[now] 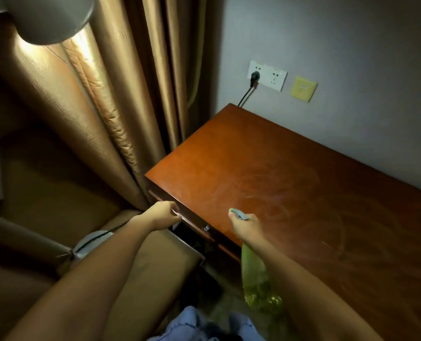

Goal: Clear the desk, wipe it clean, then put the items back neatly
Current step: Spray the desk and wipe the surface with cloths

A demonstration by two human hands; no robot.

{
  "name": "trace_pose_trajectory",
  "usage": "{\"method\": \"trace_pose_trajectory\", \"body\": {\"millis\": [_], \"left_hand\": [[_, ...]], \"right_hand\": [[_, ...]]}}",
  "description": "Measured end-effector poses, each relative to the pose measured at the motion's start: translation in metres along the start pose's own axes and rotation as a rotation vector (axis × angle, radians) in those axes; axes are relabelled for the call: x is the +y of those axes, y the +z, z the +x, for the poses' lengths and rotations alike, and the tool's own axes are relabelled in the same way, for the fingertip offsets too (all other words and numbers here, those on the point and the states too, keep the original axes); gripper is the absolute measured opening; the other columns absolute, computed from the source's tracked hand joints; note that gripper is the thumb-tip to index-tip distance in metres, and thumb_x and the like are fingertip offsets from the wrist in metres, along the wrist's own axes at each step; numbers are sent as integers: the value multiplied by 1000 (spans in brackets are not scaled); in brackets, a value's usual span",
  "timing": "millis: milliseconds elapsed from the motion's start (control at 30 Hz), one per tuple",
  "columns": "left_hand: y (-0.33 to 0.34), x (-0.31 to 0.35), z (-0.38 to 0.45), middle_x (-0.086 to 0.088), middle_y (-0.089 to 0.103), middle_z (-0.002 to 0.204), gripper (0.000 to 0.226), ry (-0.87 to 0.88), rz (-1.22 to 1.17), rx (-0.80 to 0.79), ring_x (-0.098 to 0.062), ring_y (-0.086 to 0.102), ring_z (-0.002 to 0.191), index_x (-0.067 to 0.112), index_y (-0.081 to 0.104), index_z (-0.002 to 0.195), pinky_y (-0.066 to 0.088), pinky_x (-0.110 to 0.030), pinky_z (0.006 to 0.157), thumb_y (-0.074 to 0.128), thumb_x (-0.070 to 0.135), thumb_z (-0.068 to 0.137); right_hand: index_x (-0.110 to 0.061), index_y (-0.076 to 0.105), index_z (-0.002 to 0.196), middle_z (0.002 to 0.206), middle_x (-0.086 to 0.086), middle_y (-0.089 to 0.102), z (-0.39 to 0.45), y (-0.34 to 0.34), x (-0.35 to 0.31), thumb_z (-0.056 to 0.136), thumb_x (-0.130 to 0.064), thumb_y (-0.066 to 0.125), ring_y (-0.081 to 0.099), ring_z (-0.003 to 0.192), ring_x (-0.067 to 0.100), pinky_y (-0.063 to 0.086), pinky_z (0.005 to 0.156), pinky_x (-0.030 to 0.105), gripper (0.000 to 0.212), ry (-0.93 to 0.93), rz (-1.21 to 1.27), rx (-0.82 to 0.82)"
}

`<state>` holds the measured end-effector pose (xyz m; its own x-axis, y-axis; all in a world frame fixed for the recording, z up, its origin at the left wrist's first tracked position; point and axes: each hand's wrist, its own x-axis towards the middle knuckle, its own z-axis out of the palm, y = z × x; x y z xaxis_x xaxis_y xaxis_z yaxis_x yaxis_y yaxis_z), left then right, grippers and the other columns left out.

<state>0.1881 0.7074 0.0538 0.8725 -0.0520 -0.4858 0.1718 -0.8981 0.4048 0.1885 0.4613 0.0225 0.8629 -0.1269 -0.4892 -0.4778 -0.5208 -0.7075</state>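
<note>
- Blue trousers (192, 326) show at the bottom edge, closest to the camera, in front of the table.
- Right hand (245, 226) is curled around the top of a green spray bottle (255, 269), with the grey nozzle (239, 214) sticking out above the fingers.
- That bottle hangs over the front edge of the table; its body is see-through green and blurry.
- Left hand (162, 215) reaches to the drawer (187, 221) under the front left corner of the table, fingers curled on its top edge.
- A small shiny knob (206, 228) sits on the drawer front, between the two hands.
- The table (303, 168) has a red-brown wooden top with pale swirly smear marks on it, just beyond the right hand.
- Behind the table, on the wall, are a white socket (267, 75) with a black plug (254, 76) and a yellow plate (303, 89).
- Left of the table hang gold curtains (121, 82), with a tan chair (155, 262) below them.
</note>
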Motion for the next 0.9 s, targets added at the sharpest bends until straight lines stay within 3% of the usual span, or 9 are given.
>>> {"method": "trace_pose_trajectory", "body": {"millis": [100, 233, 300, 400, 500, 633, 833, 900], "left_hand": [[11, 21, -9, -4, 61, 119, 35, 55, 63, -31, -20, 58, 107, 11, 56, 121, 48, -29, 89, 57, 28, 91], [20, 41, -20, -5, 60, 119, 36, 58, 76, -8, -21, 57, 107, 9, 55, 123, 48, -30, 91, 56, 29, 92], [26, 49, -24, -6, 59, 118, 35, 58, 87, -5, -20, 57, 106, 9, 55, 122, 48, -30, 90, 56, 28, 92], [35, 63, -30, -6, 60, 115, 34, 68, 92, -12, -20, 58, 102, 10, 55, 120, 48, -29, 87, 56, 28, 92], [38, 78, -33, -7, 61, 116, 32, 95, 78, 13, -20, 58, 103, 9, 57, 119, 48, -29, 87, 56, 27, 92], [33, 92, -35, -6, 58, 120, 36, 117, 68, -4, -20, 57, 106, 10, 53, 125, 48, -32, 92, 55, 27, 93], [24, 103, -6, -6, 56, 123, 37, 85, 123, -33, -20, 55, 107, 11, 51, 127, 47, -29, 88, 53, 31, 95], [24, 113, 6, -5, 55, 124, 38, 105, 157, -50, -19, 55, 108, 12, 51, 128, 46, -27, 87, 52, 31, 95]], "right_hand": [[-10, 60, 72, 73, 6, 56, -4, -18, 16, 93, -42, 52, 51, 59, 17, 39, 53, 28, 40, 20, -109, -56], [-11, 62, 76, 77, 6, 62, -8, -53, 26, 91, -42, 56, 57, 70, 18, 45, 63, 28, 35, -19, -67, -115], [-10, 63, 76, 77, 7, 62, -13, -66, 28, 91, -41, 57, 57, 71, 18, 44, 63, 29, 35, -60, 16, -52], [-10, 59, 70, 69, 5, 57, -19, -78, 29, 94, -40, 52, 51, 60, 16, 38, 53, 26, 39, -79, 32, 68], [-4, 57, 77, 75, 8, 58, -16, -83, 36, 93, -45, 52, 56, 66, 23, 42, 57, 32, 44, 32, 67, 200], [2, 63, 98, 95, 15, 65, -9, -90, 34, 91, -48, 52, 57, 67, 19, 43, 53, 28, 52, 52, 154, 119], [-11, 55, 72, 69, 2, 52, 3, -109, 31, 96, -36, 51, 46, 58, 12, 39, 53, 24, 35, -94, 227, 175], [-8, 58, 75, 68, 3, 55, 16, -109, 31, 95, -40, 51, 48, 55, 13, 39, 49, 24, 38, -35, 175, 211]]}}
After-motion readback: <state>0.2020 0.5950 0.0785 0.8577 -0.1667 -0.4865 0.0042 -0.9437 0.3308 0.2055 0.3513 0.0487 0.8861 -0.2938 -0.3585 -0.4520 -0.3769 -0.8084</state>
